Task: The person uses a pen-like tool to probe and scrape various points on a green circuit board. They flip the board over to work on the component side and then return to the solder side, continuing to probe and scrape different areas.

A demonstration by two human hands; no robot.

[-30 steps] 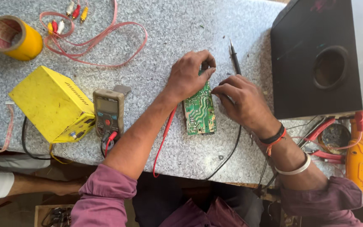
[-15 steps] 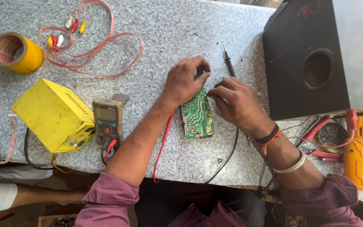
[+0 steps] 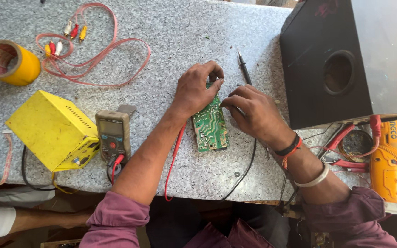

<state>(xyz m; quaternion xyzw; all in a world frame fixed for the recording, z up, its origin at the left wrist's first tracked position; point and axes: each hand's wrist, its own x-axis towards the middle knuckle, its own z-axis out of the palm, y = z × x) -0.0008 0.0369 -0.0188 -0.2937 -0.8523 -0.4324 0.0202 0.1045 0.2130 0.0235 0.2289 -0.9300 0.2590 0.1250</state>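
At the centre of the frame we curl our left hand [image 3: 197, 89] over the top edge of the green circuit board [image 3: 210, 127], fingers clamped on it. Our right hand [image 3: 250, 110] rests fingertips together at the board's right edge, just below the black probe [image 3: 244, 69]. The multimeter [image 3: 113, 136] lies left of centre beside the yellow box [image 3: 51, 129].

My left hand [image 3: 197, 89] is curled, palm down, with the fingers bent in a loose claw. My right hand [image 3: 252, 112] lies just beside it, fingers [image 3: 229, 102] bent and pointing at the left one. Both arms reach forward, elbows bent, sleeves pushed up.
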